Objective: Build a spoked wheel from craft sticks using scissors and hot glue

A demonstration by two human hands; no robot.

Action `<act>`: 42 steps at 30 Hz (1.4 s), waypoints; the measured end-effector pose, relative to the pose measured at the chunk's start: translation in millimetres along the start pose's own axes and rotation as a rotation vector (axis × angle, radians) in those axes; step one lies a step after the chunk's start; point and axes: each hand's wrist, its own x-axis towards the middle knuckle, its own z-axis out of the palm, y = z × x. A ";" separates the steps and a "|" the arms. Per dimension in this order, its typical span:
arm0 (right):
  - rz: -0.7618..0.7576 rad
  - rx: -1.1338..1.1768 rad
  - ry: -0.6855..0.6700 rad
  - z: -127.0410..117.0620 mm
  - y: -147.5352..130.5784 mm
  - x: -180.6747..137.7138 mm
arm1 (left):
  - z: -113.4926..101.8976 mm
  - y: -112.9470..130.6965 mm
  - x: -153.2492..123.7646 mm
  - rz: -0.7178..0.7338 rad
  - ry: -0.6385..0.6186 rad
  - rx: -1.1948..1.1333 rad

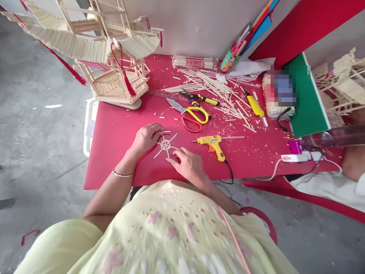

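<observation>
On the red table lies a small six-spoked frame of thin wooden sticks, shaped like a spider web with hexagons at its middle. My left hand is at its upper left, thumb and forefinger pinched on a short wooden stick by the top spoke. At the lower right my right hand holds the frame by its spoke ends, between thumb and fingers. A yellow glue gun lies just right of the frame, a clear glue stick in its back. Scissors with red and yellow handles lie above.
A stick-built pagoda with red tassels stands at the back left. Loose wooden sticks, pliers and a yellow-handled knife lie behind. A power strip is at right, beside another person's arm.
</observation>
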 end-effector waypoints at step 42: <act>0.198 -0.268 0.251 -31.7 33.2 9.1 | 15.1 -11.4 -11.7 -0.010 0.151 0.158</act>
